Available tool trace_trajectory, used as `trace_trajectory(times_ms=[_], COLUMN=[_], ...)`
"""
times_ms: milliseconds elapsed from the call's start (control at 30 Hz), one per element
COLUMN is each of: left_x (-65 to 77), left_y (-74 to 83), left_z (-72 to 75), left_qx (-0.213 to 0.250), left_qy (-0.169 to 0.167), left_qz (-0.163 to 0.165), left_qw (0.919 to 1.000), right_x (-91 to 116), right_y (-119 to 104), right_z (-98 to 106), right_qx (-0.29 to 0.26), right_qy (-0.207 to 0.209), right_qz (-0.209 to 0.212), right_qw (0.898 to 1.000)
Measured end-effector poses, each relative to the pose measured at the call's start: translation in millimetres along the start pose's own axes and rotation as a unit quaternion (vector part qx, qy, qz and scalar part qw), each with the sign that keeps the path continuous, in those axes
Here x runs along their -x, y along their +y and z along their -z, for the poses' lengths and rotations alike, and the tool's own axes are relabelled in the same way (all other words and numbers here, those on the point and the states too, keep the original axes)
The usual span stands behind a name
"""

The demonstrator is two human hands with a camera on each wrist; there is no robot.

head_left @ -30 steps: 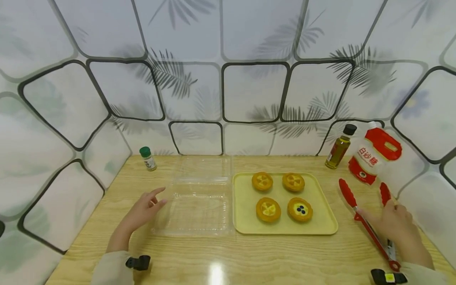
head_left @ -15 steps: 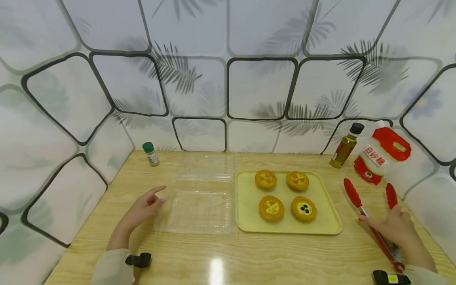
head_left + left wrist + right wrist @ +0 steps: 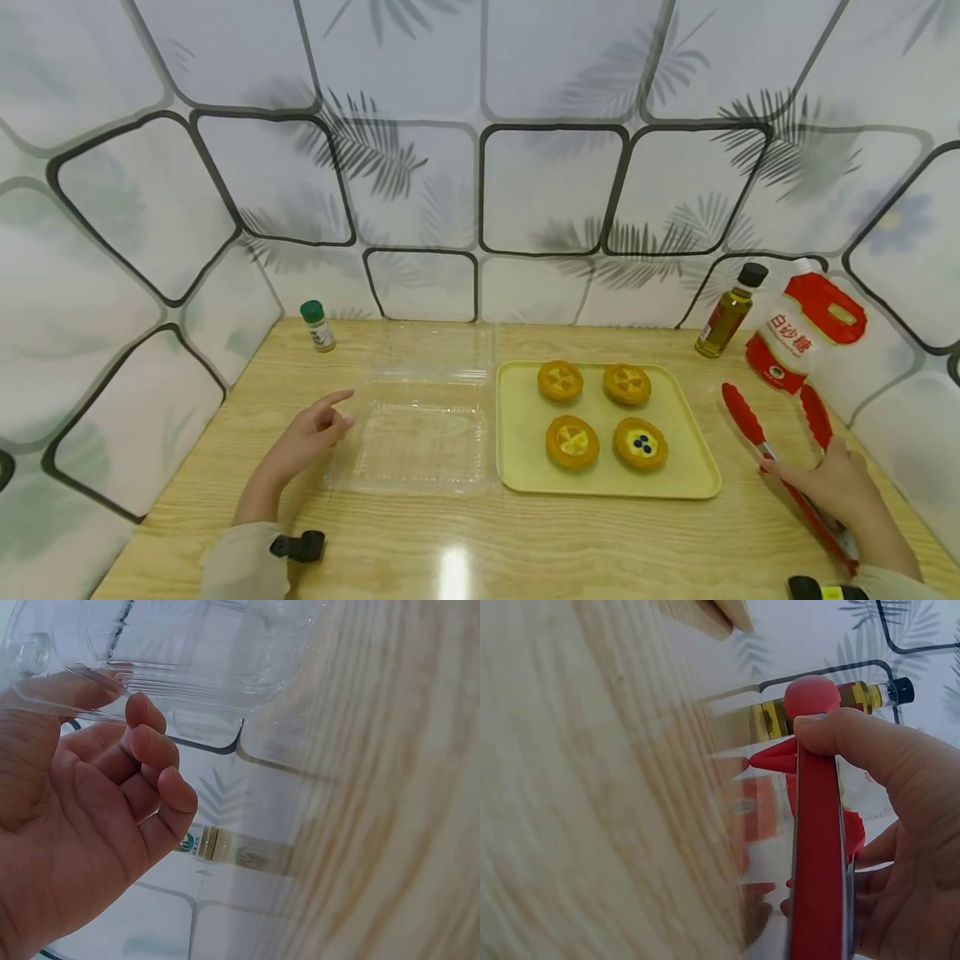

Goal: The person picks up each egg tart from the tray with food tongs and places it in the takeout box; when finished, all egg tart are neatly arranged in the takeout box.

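My right hand [image 3: 843, 483] grips a pair of red-and-steel tongs [image 3: 806, 512], thumb on one arm and fingers round the other. The tongs' red tips [image 3: 742, 414] stand apart and point away from me; in the right wrist view the thumb presses on a red arm [image 3: 817, 847]. At the left, my left hand [image 3: 303, 437] is beside the hinged clear plastic box [image 3: 420, 446], its lid folded back. Its fingers bend loosely, and the thumb and forefinger overlap the box's edge in the left wrist view. Several round tarts [image 3: 572, 442] sit on a yellow tray [image 3: 600, 487]; one has dark berries.
An oil bottle [image 3: 726, 315] and a red-and-white sugar bag [image 3: 798, 333] stand behind the tongs. A green-capped shaker [image 3: 318, 326] stands at the back left. Patterned walls [image 3: 540, 192] close off the wooden table [image 3: 375, 546] at the back and both sides.
My right hand has taken a fuller grip on the tongs, and their tips have drawn slightly closer together. The left hand stays by the box. The head view has shifted a little.
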State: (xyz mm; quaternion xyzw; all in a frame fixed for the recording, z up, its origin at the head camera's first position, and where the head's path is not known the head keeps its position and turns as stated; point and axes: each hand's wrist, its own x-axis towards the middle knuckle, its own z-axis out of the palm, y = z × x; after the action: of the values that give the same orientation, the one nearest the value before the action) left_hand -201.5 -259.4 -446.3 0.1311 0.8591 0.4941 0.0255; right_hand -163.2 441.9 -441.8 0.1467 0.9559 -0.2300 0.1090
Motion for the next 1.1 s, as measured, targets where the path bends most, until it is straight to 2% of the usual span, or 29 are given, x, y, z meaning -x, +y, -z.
trace_trajectory(times_ms=[100, 200, 333, 433, 600, 800, 1100], left_x=[-0.4, -0.6, -2.4, -4.6, -5.9, -6.4, -7.4], left_y=[-0.3, 0.9, 3.6, 5.5, 6.0, 4.5, 3.6], left_z=[-0.5, -0.1, 1.3, 3.0, 5.5, 5.9, 2.1], left_qx=[0.001, -0.001, -0.003, 0.0, 0.002, -0.001, 0.0], left_qy=[0.0, 0.001, -0.005, -0.013, -0.019, -0.013, -0.009], left_qz=[0.0, 0.004, 0.009, 0.014, 0.024, 0.029, 0.022], left_qw=[1.0, 1.0, 0.9999, 0.9998, 0.9995, 0.9995, 0.9997], right_x=[0.7, 3.2, 7.9, 12.8, 21.8, 14.0, -7.3], right_y=[0.4, -6.2, -25.3, -45.1, -86.7, -133.1, -174.5], right_z=[-0.7, 1.7, 12.1, 18.0, 19.4, 8.6, -0.3], right_qx=[0.002, 0.007, 0.021, 0.041, 0.077, 0.101, 0.134], right_qy=[0.064, 0.122, 0.144, 0.142, 0.115, 0.086, 0.028], right_qz=[0.051, 0.1, 0.148, 0.185, 0.251, 0.326, 0.368], right_qw=[0.997, 0.988, 0.978, 0.971, 0.958, 0.936, 0.92])
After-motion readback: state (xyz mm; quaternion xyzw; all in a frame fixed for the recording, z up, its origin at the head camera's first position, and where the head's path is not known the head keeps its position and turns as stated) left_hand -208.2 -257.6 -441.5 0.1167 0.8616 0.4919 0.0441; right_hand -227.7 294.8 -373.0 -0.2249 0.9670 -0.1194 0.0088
